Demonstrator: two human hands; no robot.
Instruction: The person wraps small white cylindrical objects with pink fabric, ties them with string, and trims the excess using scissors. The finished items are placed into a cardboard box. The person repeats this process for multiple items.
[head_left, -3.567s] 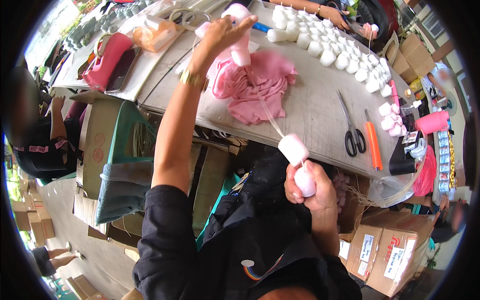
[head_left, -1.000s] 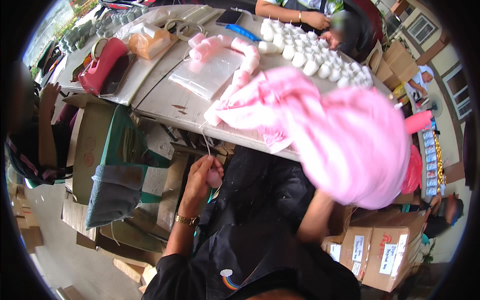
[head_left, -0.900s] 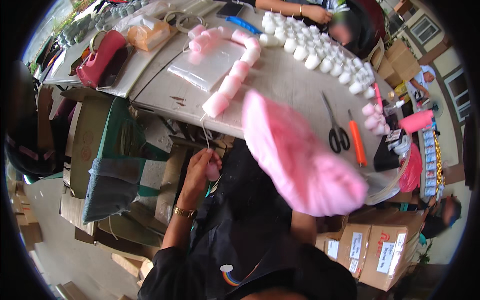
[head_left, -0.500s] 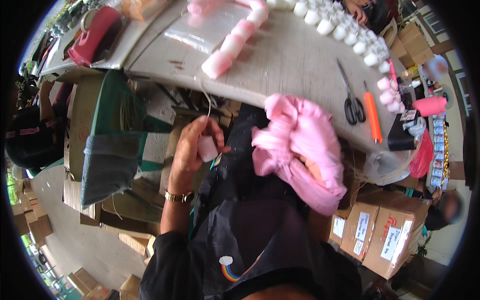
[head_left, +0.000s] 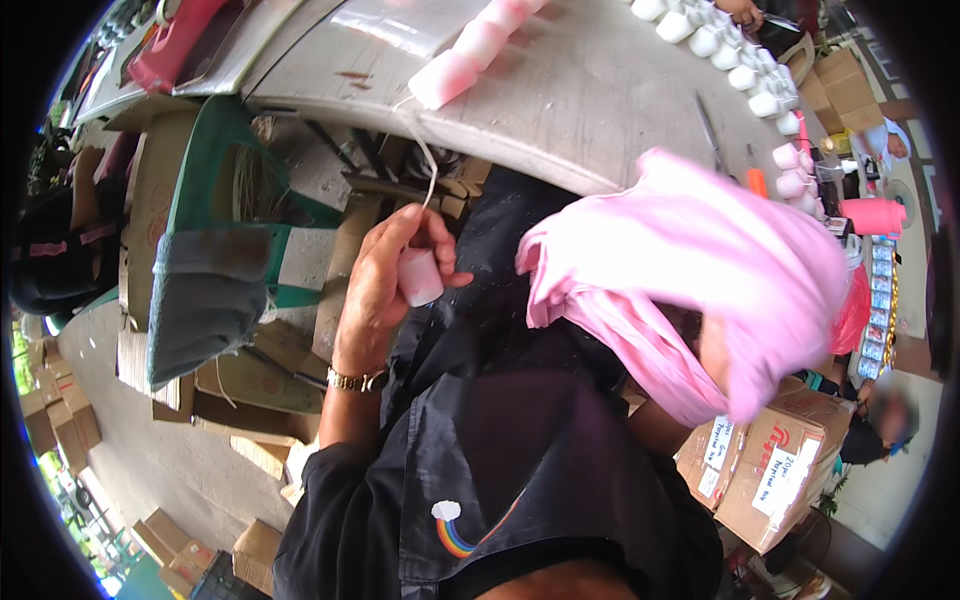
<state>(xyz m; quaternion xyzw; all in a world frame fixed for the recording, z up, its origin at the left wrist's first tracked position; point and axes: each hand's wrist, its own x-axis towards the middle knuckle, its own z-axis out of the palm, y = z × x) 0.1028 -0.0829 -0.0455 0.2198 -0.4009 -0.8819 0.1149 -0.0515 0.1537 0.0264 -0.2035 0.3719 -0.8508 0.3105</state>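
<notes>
Two-handed work above a black apron (head_left: 520,430) with a rainbow motif at lower centre. Grasps a small pale pink cylinder (head_left: 421,279) in the curled left hand (head_left: 385,260), left of centre, with a gold-coloured band (head_left: 356,380) around that wrist. Shows a pale cord (head_left: 432,165) rising from the top of this hand toward the table edge, near the closest end of a row of pink-and-white cylinders (head_left: 478,45) at top centre, on a grey table (head_left: 570,110). Has the right hand (head_left: 714,350) right of centre, mostly covered by a loose, blurred pink cloth (head_left: 690,235); cannot tell the state of that grip. Shows, partly behind the cloth, scissors (head_left: 708,125) and an orange tool (head_left: 757,182). Includes, at upper right, rows of white cylinders (head_left: 743,78) above a cluster of smaller pink pieces (head_left: 793,183); at left, green plastic furniture (head_left: 203,185) draped with blue-grey fabric (head_left: 208,295); at lower right, cardboard boxes (head_left: 800,425).
</notes>
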